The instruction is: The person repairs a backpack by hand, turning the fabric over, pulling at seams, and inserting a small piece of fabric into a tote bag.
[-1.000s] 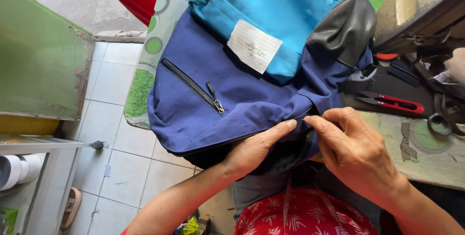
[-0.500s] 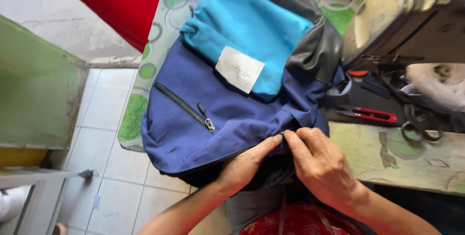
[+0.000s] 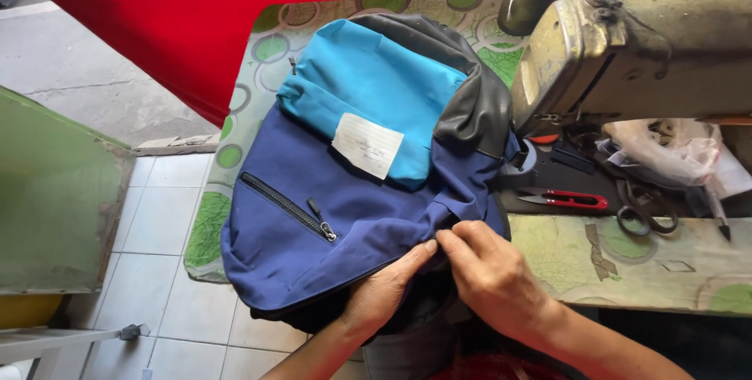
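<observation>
Fingers of both hands pinch the same fold of dark blue cloth at the near edge of the backpack point(image 3: 352, 192), the left hand point(image 3: 384, 290) from below, the right hand point(image 3: 489, 270) from the right, fingertips almost touching. Lying on the desk point(image 3: 619, 258), the bag runs lengthwise away from the hands and a little to the right, its light blue top farthest from them. Red snips point(image 3: 564, 200) sit well right, by the sewing machine point(image 3: 642, 51)

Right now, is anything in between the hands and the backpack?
No. The left hand and right hand already pinch the dark blue edge of the backpack, with nothing visible between them.
</observation>
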